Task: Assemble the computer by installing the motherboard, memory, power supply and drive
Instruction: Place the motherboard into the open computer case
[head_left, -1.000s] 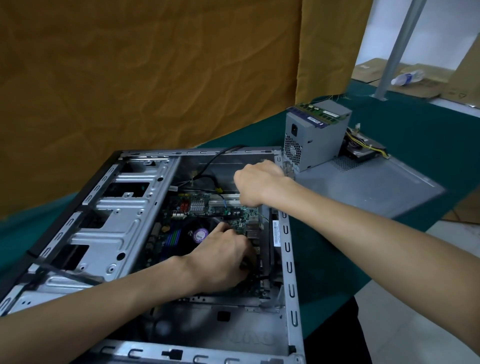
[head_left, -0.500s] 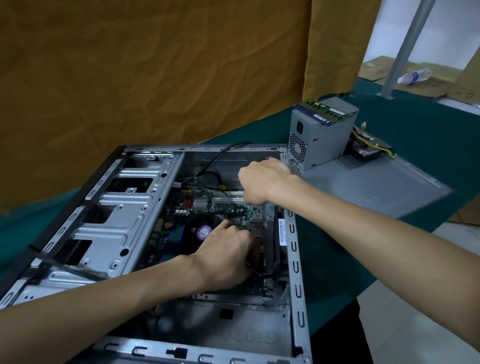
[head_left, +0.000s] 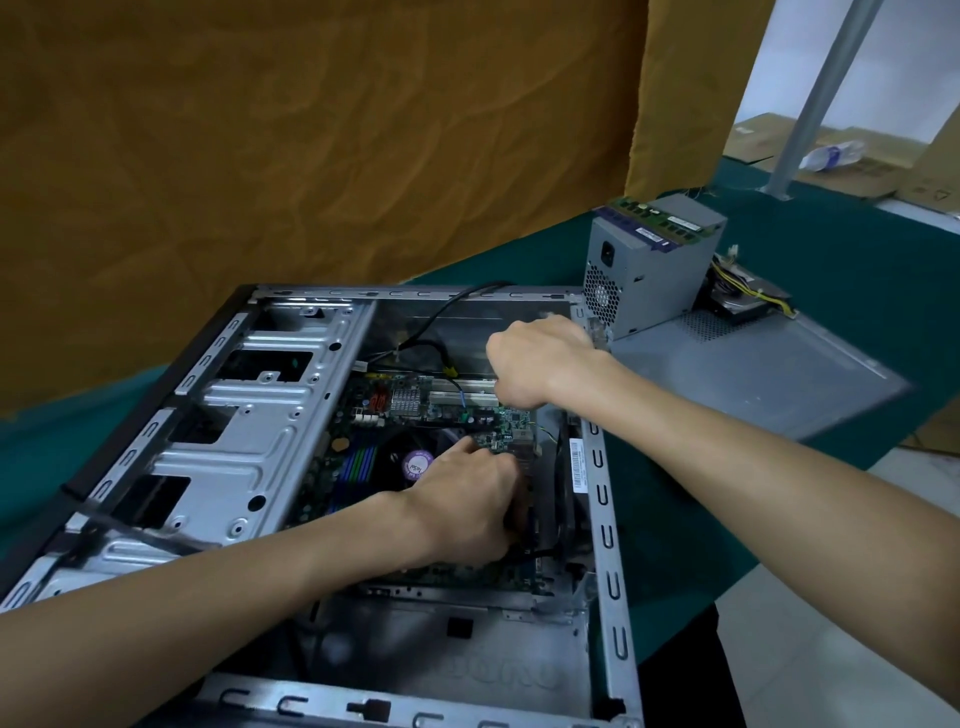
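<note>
Both hands are down inside the open computer case, working at the motherboard.

The motherboard lies flat in the case on the green table. The left hand has its fingers curled at the board's right edge; the right hand is fisted over the far corner, though what either one holds I cannot tell. The power supply stands on the side panel just past the case, memory sticks lying on top of it, with the drive behind.

Makeshift workshop: draped backdrop, cardboard
</note>
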